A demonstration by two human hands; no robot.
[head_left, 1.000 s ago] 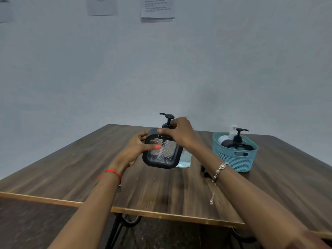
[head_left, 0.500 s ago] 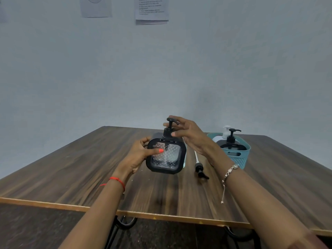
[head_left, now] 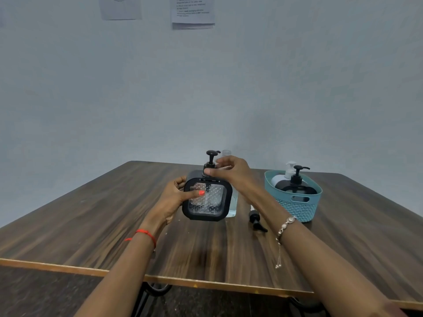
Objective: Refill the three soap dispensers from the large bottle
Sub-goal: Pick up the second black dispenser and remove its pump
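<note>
**A:** In the head view, what do the hands have?

**B:** The left hand (head_left: 174,197) wraps the side of the square dispenser (head_left: 207,199), with the thumb across its studded clear window and the fingers curled behind. That braces the body against twisting. The right hand (head_left: 231,171) comes from above and pinches the collar under its pump (head_left: 211,154), thumb in front, fingers round the back. I judge that grip suits turning the collar, though I cannot tell whether it is loosening or tightening.

**A:** Where does it sit?

**B:** Around the middle of the table (head_left: 103,220), upright. I cannot tell whether its base touches the wood. The large bottle (head_left: 226,153) stands just behind it, uncapped and partly hidden, so it is close for pouring.

**A:** And the rest?

**B:** A loose pump (head_left: 256,221) lies on the wood right of the bottle, beside the right forearm. It is probably the bottle's own, set aside. Toward the far right corner a teal basket (head_left: 295,209) holds a black dispenser (head_left: 297,179) and a white-pumped dispenser (head_left: 279,179), out of the way.
</note>
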